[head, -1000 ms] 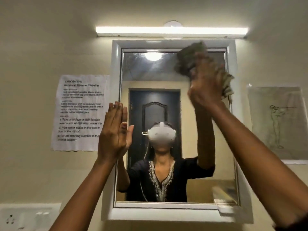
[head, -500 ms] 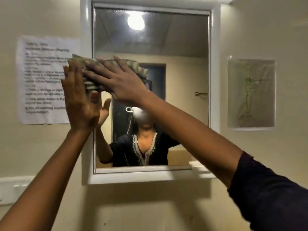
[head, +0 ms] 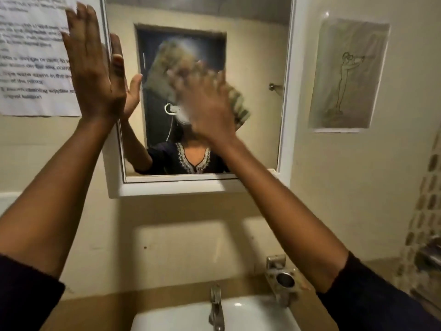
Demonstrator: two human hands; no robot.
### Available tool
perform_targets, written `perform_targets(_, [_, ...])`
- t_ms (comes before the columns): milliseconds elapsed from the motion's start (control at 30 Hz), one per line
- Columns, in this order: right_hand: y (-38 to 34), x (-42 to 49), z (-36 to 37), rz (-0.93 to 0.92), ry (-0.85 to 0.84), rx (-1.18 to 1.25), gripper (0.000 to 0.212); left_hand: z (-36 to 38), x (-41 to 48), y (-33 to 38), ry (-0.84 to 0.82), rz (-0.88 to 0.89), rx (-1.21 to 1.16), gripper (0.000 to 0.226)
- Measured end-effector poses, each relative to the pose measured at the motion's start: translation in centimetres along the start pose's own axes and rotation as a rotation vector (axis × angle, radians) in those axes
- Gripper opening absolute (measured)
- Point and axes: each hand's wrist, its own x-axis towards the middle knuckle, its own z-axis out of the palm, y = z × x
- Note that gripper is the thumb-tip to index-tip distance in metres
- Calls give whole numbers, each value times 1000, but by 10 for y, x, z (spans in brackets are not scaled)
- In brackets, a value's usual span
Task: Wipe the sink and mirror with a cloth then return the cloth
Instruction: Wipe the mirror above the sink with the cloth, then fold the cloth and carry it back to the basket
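Head view: right hand has moved from the mirror's left edge to mid-glass, grip flat, pressing the cloth, blurred. Left hand stays open, empty, on the mirror frame. Sink now visible below, basin empty.

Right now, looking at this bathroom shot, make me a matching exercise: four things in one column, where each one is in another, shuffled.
Things:
1. cloth
2. left hand
3. tap
4. drawing

Places:
A. on the wall right of the mirror
B. flat against the mirror's left frame
C. pressed to the glass under the right hand
D. over the sink

Pairs: 1-C, 2-B, 3-D, 4-A
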Motion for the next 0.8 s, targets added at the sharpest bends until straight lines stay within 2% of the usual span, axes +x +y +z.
perform_targets(100, [-49,-78,16,-491,-316,66,55,7,2,-1,-462,-234,255,81])
perform_targets(133, [-56,-100,18,-582,-394,115,54,6,1,0,-496,-233,252,78])
perform_targets(167, [-60,-118,20,-621,-464,198,54,3,0,2,-457,-200,182,72])
perform_targets(233, [-59,-147,20,-611,-588,329,52,-15,3,10,-359,-134,24,59])
perform_targets(333, [-43,-199,15,-551,-807,345,60,-39,2,23,-398,-146,-130,62])
perform_targets(367, [-36,-219,10,-482,-848,356,62,-47,0,31,-415,-161,-165,66])
perform_targets(433, [-24,-260,-1,-230,-844,469,62,-72,-17,53,-450,-142,-261,71])
perform_targets(533, [-16,-308,-22,187,-862,697,53,-124,-95,105,-527,-56,-522,59])
perform_targets(633, [-23,-346,-39,492,-933,758,38,-188,-214,179,-853,-199,-724,58])
perform_targets(733, [-37,-376,-48,647,-1030,786,35,-229,-317,243,-1323,-480,-747,84])
perform_targets(800, [-48,-392,-54,774,-1112,808,34,-240,-371,272,-1504,-490,-615,105])
